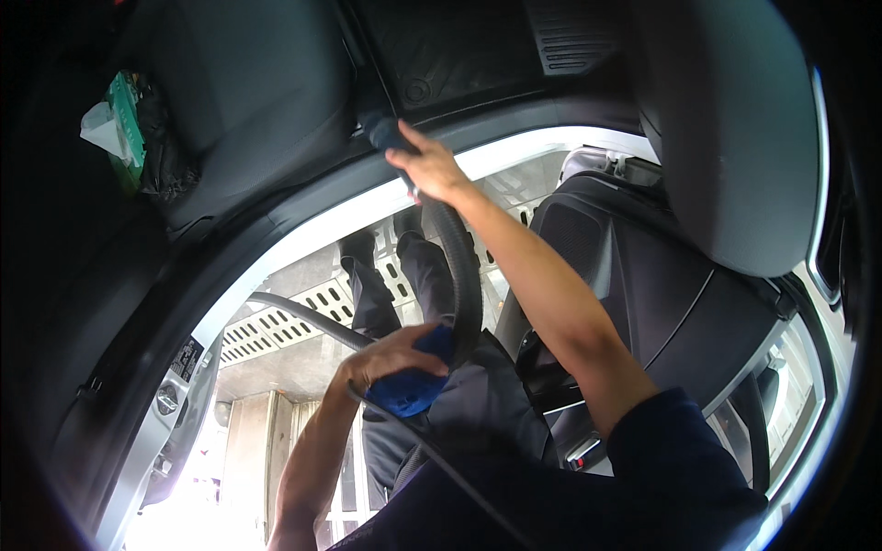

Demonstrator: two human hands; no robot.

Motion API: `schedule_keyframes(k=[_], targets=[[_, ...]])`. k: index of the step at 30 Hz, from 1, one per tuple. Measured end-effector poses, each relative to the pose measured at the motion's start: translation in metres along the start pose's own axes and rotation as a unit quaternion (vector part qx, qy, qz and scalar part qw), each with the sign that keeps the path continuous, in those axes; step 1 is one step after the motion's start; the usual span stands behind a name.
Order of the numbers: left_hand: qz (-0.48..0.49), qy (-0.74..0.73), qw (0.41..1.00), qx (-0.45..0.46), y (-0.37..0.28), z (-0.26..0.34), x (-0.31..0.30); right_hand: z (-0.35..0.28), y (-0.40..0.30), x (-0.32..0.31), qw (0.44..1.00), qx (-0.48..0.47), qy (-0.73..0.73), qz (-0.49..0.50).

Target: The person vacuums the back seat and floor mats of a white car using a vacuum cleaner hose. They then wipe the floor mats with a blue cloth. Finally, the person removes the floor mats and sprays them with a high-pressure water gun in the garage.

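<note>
My right hand (431, 165) grips the dark end piece (382, 131) of a vacuum hose, over the door sill beside the base of a grey car seat (262, 89). From that hand the black corrugated hose (458, 255) curves down to my lap. There my left hand (400, 355) is closed on a blue cloth (406, 392), against or near the hose; whether it also holds the hose cannot be told. A thinner grey hose (310, 317) passes by my left wrist. The tip of the end piece is hidden in shadow.
A tissue box (127, 124) and a black plastic bag (162, 151) lie on the seat at the left. The white door sill (331, 213) arches across the view. An open door panel (648, 268) stands at the right. A black floor mat (455, 62) lies inside; slotted grating (310, 310) shows outside.
</note>
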State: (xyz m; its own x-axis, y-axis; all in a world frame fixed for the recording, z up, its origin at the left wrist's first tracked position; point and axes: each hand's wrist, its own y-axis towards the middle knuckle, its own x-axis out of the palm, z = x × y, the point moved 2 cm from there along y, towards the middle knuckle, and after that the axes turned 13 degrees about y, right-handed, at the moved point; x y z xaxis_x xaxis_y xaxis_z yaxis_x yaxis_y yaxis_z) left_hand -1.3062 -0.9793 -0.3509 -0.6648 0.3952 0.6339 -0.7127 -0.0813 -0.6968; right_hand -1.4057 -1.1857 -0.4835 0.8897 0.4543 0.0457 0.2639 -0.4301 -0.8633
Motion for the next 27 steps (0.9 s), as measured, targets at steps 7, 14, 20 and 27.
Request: schedule_keyframes(k=[7,14,20,27], targets=[[0.045,0.005,0.997,0.062,0.006,-0.01,0.012,-0.004,0.017,0.008,0.989,-0.099,-0.078,0.08],[0.033,0.096,0.992,0.076,-0.025,-0.024,0.015,0.001,-0.046,0.005,0.991,0.056,-0.047,0.114],[-0.04,0.031,0.992,0.114,-0.073,-0.041,0.014,0.007,-0.041,0.069,0.956,0.026,-0.292,0.03],[-0.007,0.07,0.989,0.131,-0.097,-0.048,-0.013,-0.006,-0.039,0.051,0.962,0.055,-0.267,0.015]])
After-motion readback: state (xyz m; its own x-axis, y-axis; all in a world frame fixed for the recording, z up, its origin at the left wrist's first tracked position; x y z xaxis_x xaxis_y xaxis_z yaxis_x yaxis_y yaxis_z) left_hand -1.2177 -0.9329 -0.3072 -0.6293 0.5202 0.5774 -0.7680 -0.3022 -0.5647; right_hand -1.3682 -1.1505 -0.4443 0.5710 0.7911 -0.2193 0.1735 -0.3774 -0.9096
